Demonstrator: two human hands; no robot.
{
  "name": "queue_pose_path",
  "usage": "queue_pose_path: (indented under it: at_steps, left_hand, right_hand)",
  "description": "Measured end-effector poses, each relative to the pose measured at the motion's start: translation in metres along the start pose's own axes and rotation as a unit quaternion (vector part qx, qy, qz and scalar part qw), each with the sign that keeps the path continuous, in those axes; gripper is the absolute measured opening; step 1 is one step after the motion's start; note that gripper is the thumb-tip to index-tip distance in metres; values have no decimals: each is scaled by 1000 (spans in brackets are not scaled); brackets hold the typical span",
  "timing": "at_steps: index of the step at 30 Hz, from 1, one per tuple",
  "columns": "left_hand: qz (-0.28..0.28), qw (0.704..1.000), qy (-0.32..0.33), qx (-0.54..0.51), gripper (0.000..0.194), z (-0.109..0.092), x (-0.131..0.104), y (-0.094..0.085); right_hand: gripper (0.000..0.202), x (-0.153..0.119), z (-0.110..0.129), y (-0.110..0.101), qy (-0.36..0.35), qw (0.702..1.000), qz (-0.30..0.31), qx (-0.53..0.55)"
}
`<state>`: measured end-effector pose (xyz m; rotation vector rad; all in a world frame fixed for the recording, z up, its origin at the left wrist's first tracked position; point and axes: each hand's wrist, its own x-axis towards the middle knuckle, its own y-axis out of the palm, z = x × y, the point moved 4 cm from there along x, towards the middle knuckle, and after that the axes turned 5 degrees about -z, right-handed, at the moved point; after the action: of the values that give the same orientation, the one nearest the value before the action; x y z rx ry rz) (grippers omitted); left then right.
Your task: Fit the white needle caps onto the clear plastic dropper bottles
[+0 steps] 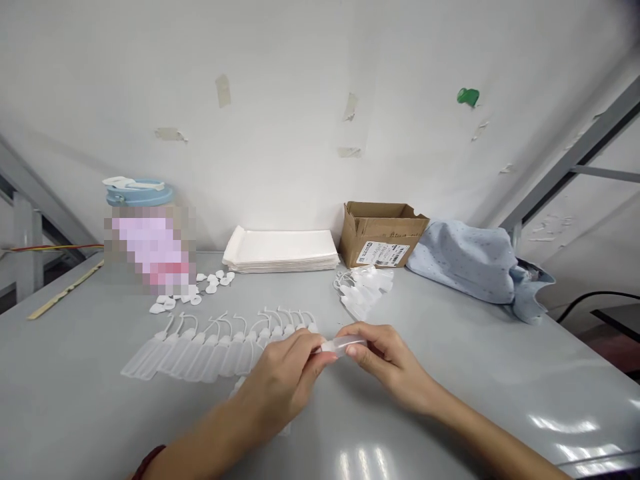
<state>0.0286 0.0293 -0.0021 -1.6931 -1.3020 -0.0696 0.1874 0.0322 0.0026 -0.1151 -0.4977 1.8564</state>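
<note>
At near centre of head view, over grey table (480, 353): left hand (290, 370) pinches white end of translucent sleeve (350, 341), right hand (393, 363) grips its body. Probably light, bendable, slick; best held at end and edges. Similar sleeves (200, 355) lie left.

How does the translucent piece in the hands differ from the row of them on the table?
The held piece is between the left hand and right hand; the row lies on the table. The held piece points sideways; the row's pieces slant, corded ends away from the person. The held piece is single; the row has many. Both look translucent.
</note>
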Motion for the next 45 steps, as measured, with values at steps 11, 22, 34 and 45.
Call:
queue_pose_path:
  at_steps: [11,22,34,45]
  left_hand:
    - [-14,1000,1,4,17,-1,4,-11]
    - [72,930,-253,-258,38,8,11,-9]
    - [78,952,-215,-205,34,8,7,-6]
    - [-5,972,-150,181,29,89,25,-80]
  right_hand:
    - [25,0,-6,2,-32,999,-31,11]
    - [37,-8,10,4,-303,942,-91,-114]
    - [23,-1,-6,4,-150,982,-78,-80]
    - [40,20,-35,-37,-43,949,-275,-150]
